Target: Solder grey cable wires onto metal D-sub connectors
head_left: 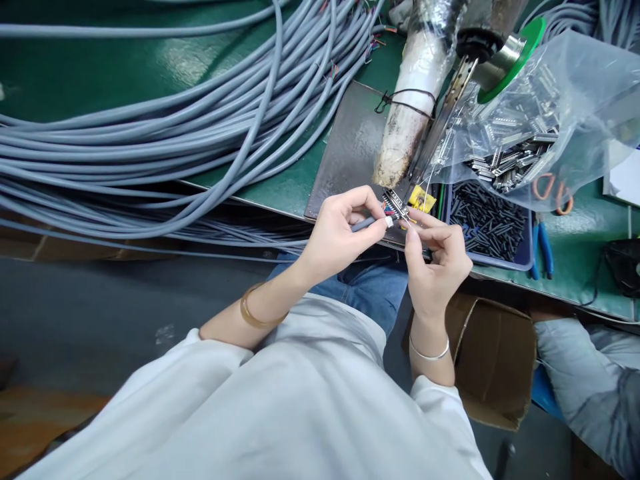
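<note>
My left hand [345, 223] is closed, pinching the end of a grey cable [363, 225]. Fine coloured wires come out of the cable beside a multi-pin metal connector [396, 202], just past my left fingertips. From the other side, my right hand [436, 250] has thumb and forefinger pressed together on what looks like a thin wire [407, 223] at the connector's near end. Just above hangs a soldering iron [443, 117], pointing down towards the connector. Beside it is a wrapped tube [403, 127]. A yellow piece [423, 199] lies close to my right fingertips.
A thick bundle of grey cables [200, 147] covers the left. On the right are a solder spool [510, 63], a plastic bag of connectors [520, 143], a bin [525, 257] of black sleeves, and blue-handled pliers [543, 248]. A co-worker's sleeve [580, 373] shows lower right, beside a cardboard box [493, 360].
</note>
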`<action>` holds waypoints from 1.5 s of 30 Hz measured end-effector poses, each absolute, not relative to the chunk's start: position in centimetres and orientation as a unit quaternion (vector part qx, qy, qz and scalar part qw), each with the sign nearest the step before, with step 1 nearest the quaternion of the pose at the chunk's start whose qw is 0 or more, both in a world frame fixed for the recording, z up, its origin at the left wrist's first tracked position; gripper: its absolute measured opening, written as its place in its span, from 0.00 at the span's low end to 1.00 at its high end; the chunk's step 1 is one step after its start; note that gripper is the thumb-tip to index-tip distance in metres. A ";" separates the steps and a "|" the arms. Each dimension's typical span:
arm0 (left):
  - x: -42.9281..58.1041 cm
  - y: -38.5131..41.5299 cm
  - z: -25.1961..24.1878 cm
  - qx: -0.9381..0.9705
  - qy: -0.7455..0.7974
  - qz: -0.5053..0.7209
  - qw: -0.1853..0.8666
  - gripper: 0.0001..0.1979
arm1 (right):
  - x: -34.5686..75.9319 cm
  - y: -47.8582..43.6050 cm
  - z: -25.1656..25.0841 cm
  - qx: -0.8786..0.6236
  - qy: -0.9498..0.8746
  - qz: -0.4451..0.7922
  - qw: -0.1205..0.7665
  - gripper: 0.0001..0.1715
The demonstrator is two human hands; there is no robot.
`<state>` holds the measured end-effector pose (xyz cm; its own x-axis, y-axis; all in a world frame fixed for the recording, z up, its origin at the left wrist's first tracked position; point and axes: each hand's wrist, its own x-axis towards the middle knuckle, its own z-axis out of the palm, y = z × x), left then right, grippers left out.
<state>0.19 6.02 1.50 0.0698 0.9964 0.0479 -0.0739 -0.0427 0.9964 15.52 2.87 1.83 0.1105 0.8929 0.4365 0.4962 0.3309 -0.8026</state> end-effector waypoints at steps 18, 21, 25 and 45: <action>0.8 6.3 2.6 0.539 0.475 0.534 0.447 0.07 | 15.6 4.1 2.5 -0.532 -0.632 0.208 0.525 0.04; 0.8 6.3 2.4 0.544 0.463 0.540 0.445 0.07 | 15.7 4.2 2.4 -0.519 -0.632 0.208 0.537 0.04; 0.8 6.3 2.3 0.540 0.464 0.540 0.448 0.07 | 15.8 4.4 2.4 -0.520 -0.649 0.178 0.526 0.02; 0.5 6.4 1.9 0.508 0.462 0.514 0.515 0.08 | 16.2 4.5 1.8 -0.495 -0.719 0.068 0.483 0.07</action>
<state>0.48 6.42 1.95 0.0459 0.9979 0.0461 -0.0603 -0.0433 0.9972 16.20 4.49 1.77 -0.0425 0.7772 0.6278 0.6462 0.5006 -0.5761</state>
